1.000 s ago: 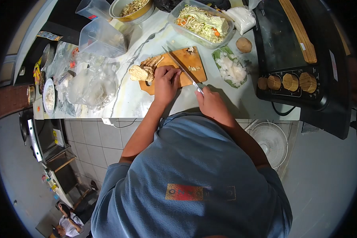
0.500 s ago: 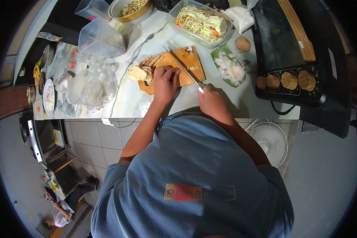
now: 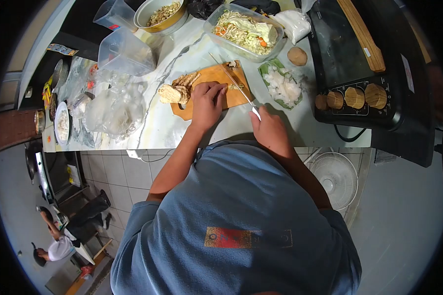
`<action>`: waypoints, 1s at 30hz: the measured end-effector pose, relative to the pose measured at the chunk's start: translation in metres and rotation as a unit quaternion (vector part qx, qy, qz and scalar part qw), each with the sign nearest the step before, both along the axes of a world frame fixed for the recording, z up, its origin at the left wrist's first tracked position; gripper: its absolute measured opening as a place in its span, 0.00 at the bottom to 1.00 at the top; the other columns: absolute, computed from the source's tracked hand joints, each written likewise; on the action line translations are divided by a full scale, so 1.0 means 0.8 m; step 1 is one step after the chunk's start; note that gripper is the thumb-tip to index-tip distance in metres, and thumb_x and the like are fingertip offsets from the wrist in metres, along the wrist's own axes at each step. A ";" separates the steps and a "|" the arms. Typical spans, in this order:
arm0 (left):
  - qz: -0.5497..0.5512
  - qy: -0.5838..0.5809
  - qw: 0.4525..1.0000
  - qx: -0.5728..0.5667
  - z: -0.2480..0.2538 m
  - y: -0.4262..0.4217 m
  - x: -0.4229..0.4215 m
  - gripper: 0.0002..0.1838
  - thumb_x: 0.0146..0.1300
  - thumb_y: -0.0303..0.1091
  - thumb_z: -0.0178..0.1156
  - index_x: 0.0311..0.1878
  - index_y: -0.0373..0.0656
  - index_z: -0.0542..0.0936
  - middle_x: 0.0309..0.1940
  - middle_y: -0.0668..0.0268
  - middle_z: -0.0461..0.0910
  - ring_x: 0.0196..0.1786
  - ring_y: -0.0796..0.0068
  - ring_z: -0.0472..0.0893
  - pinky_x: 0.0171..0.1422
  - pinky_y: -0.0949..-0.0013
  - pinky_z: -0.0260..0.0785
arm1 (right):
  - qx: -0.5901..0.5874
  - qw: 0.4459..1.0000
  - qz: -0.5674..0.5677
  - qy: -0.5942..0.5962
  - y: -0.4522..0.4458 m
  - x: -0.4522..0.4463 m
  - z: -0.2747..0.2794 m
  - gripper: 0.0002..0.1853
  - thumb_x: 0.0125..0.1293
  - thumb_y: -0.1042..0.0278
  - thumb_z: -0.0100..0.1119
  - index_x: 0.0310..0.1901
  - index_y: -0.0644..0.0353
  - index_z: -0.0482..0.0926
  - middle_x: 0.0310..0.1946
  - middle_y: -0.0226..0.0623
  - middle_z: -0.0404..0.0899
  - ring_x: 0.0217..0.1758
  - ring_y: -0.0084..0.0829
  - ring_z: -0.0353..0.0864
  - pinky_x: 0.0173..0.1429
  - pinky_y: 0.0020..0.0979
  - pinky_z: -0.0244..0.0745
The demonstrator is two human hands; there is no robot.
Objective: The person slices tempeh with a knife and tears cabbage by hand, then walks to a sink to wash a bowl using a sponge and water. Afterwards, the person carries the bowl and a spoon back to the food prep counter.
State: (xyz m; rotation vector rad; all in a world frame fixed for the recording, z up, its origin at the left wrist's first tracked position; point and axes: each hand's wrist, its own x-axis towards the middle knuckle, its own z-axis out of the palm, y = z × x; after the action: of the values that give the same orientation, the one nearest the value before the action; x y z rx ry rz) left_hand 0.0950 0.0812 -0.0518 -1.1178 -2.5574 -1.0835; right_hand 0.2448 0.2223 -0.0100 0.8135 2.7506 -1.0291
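Observation:
A wooden cutting board [image 3: 225, 74] lies on the marble-patterned table. My right hand [image 3: 271, 129] is closed round the white handle of a kitchen knife [image 3: 230, 77], whose long blade slants across the board's right part. Left of the blade, my left hand [image 3: 207, 107] presses its bent fingers together on the board; whatever lies under the fingertips is hidden. Small pale cut bits [image 3: 238, 86] lie beside the blade. At the board's left end, next to my left hand, rest a pale, brown-edged chunk [image 3: 171, 94] and rough brown slabs [image 3: 187, 79].
Right of the board are white pieces on a green leaf [image 3: 282, 84], a round brown lump [image 3: 297, 56] and a black electric griddle [image 3: 349, 115]. Behind stand a vegetable container [image 3: 220, 37] and a pot [image 3: 174, 25]. Plastic bags [image 3: 114, 110] lie left. Another person [image 3: 61, 246] is at lower left.
My right hand and the knife have shifted slightly to the right, away from my left fingers. My left hand stays on the board. The person at lower left has changed posture and raised an arm.

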 end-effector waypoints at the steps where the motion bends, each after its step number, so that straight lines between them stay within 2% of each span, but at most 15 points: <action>1: -0.004 -0.022 1.000 0.008 0.000 -0.001 0.000 0.09 0.62 0.31 0.63 0.45 0.45 0.84 0.39 0.64 0.80 0.47 0.62 0.75 0.53 0.59 0.63 | 0.000 1.000 -0.001 -0.001 0.001 0.002 -0.002 0.18 0.73 0.54 0.49 0.39 0.64 0.72 0.26 0.59 0.79 0.35 0.64 0.79 0.41 0.59 0.71; 3: -0.010 -0.044 0.999 0.015 0.002 0.000 0.001 0.10 0.62 0.31 0.62 0.46 0.45 0.84 0.40 0.65 0.79 0.49 0.62 0.74 0.55 0.58 0.61 | 0.028 1.000 -0.007 0.007 0.002 0.004 -0.007 0.18 0.73 0.53 0.49 0.39 0.64 0.72 0.27 0.59 0.79 0.36 0.64 0.78 0.42 0.59 0.71; 6: 0.004 -0.013 1.000 0.006 0.003 0.001 0.004 0.12 0.60 0.30 0.62 0.48 0.45 0.84 0.41 0.64 0.80 0.46 0.62 0.76 0.53 0.60 0.65 | 0.058 0.998 -0.014 0.000 0.005 0.006 -0.010 0.18 0.73 0.52 0.48 0.41 0.62 0.73 0.27 0.56 0.81 0.35 0.60 0.81 0.41 0.57 0.74; 9: 0.041 0.002 0.999 -0.032 0.004 0.002 0.008 0.14 0.59 0.32 0.64 0.48 0.45 0.83 0.42 0.61 0.79 0.47 0.60 0.76 0.54 0.61 0.65 | 0.046 0.999 -0.004 0.000 0.009 0.008 -0.016 0.18 0.73 0.52 0.47 0.42 0.63 0.73 0.27 0.57 0.80 0.36 0.61 0.80 0.42 0.57 0.74; 12: 0.031 -0.015 0.999 -0.037 0.009 0.004 0.013 0.15 0.58 0.33 0.64 0.50 0.43 0.83 0.43 0.58 0.78 0.49 0.58 0.75 0.55 0.60 0.66 | 0.009 1.000 -0.022 -0.014 0.005 0.005 -0.008 0.20 0.73 0.51 0.48 0.40 0.64 0.72 0.29 0.59 0.80 0.38 0.65 0.78 0.44 0.59 0.70; 14: 0.023 -0.062 0.997 -0.035 0.007 0.006 0.014 0.18 0.58 0.35 0.64 0.52 0.40 0.81 0.44 0.55 0.76 0.50 0.54 0.73 0.57 0.55 0.64 | 0.003 1.000 -0.012 -0.007 0.004 0.004 -0.005 0.20 0.73 0.51 0.48 0.39 0.64 0.72 0.29 0.59 0.80 0.38 0.65 0.78 0.44 0.59 0.70; 20: 0.007 -0.047 0.998 -0.028 0.009 0.025 0.022 0.22 0.57 0.37 0.68 0.52 0.34 0.79 0.43 0.49 0.74 0.49 0.50 0.73 0.56 0.55 0.67 | 0.007 1.000 -0.008 0.007 0.011 0.006 -0.007 0.20 0.73 0.52 0.47 0.39 0.65 0.72 0.29 0.60 0.80 0.38 0.65 0.78 0.44 0.58 0.70; 24: 0.005 -0.027 0.999 -0.044 0.007 0.036 0.020 0.22 0.58 0.38 0.69 0.53 0.37 0.79 0.42 0.50 0.76 0.47 0.51 0.75 0.55 0.57 0.69 | 0.021 1.000 -0.015 0.012 0.014 0.010 -0.005 0.20 0.73 0.51 0.47 0.39 0.65 0.72 0.29 0.59 0.80 0.37 0.65 0.78 0.44 0.58 0.71; 28: -0.006 -0.035 0.999 -0.032 0.002 0.041 0.020 0.14 0.59 0.32 0.65 0.48 0.38 0.82 0.42 0.51 0.77 0.47 0.51 0.75 0.54 0.56 0.69 | 0.015 1.000 -0.013 -0.002 0.016 0.012 0.001 0.20 0.73 0.51 0.47 0.41 0.64 0.73 0.29 0.59 0.80 0.38 0.63 0.79 0.46 0.57 0.73; 30: -0.007 -0.033 0.999 -0.019 -0.003 0.041 0.018 0.11 0.60 0.30 0.64 0.45 0.38 0.83 0.41 0.52 0.78 0.47 0.52 0.76 0.54 0.56 0.69 | 0.011 0.999 -0.021 0.028 0.018 0.014 -0.001 0.20 0.73 0.51 0.47 0.39 0.64 0.72 0.29 0.59 0.79 0.37 0.64 0.77 0.43 0.58 0.70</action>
State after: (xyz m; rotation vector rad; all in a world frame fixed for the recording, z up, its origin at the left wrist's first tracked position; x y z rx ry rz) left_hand 0.1096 0.1137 -0.0541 -1.1299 -2.6341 -1.0982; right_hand 0.2563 0.2364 -0.0106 0.8610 2.8066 -1.0468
